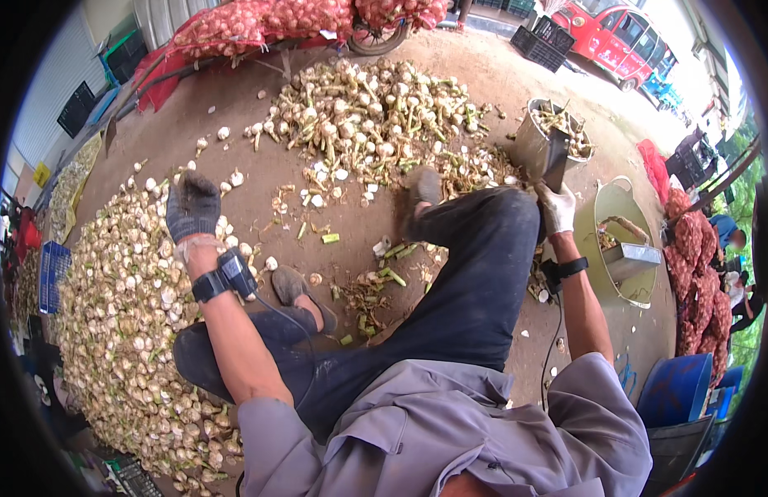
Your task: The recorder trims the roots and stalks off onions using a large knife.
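Observation:
My left hand [194, 202], in a dark grey work glove, is raised over the edge of a large heap of trimmed garlic bulbs [129, 292]; whether its curled fingers hold anything is hidden. Gripped in my right hand [556, 208], in a white glove, is a tool with a broad dark flat blade [556, 158], beside my raised knee. The blade stands in front of a bucket [526, 146] holding garlic stalks and scraps. A second heap of garlic with stems [365, 112] lies in front of me, with cut stems [393, 276] and skins between my feet.
A large pale tub [592, 230] with a metal box [632, 261] stands at the right. Beyond it are red net sacks [694, 273] and a blue barrel [675, 388]. A cart with netted garlic [266, 28], black crates [542, 43] and a red vehicle [620, 40] are farther off.

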{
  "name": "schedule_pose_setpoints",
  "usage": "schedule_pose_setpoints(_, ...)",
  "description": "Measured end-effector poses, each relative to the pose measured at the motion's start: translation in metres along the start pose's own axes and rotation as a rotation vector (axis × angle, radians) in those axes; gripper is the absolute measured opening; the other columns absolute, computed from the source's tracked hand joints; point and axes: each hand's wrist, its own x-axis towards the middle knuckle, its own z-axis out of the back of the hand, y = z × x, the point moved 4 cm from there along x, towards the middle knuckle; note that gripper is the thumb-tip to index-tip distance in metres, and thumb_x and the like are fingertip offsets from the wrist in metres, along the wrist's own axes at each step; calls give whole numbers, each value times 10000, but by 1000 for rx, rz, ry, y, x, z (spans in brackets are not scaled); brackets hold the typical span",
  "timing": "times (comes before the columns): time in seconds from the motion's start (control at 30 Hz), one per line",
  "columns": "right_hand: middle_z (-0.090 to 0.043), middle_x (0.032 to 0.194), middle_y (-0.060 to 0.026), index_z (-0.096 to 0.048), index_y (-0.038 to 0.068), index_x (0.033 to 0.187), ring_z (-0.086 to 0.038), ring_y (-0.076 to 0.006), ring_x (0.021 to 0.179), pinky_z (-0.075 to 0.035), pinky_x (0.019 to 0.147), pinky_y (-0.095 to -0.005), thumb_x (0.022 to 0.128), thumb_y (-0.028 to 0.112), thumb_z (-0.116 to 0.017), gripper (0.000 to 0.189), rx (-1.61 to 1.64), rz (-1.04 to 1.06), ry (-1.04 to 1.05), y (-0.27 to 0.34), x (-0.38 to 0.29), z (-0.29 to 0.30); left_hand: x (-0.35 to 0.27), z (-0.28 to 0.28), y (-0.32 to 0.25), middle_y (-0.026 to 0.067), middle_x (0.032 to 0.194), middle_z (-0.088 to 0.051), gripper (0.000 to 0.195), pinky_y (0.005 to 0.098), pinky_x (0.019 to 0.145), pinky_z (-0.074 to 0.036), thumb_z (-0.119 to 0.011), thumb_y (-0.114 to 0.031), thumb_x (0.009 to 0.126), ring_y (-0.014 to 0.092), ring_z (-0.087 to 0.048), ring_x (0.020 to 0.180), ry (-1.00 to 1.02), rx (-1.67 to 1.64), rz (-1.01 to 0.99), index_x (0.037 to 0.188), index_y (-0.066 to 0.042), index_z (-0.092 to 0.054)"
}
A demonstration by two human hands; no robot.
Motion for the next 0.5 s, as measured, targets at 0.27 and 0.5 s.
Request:
schedule_pose_setpoints(0.27,-579,658,33,-686,67,869,-509,-65,551,-405,501,-250,868,248,-731,186,-98,-173,-53,-81,8,43,11,8,45,117,938,-745,342,445,790,-569,-510,-324,995,270,-704,851,-195,-14,69,964,-57,-721)
schedule_pose_setpoints(0.5,-545,607,25,-620,60,840,-481,-75,472,-384,433,-261,888,220,-725,197,34,-185,107,-48,33,-47,0,52,32,119,892,-735,311,432,728,-574,-555,-312,972,275,-700,780,-470,-8,-21,988,-39,-702)
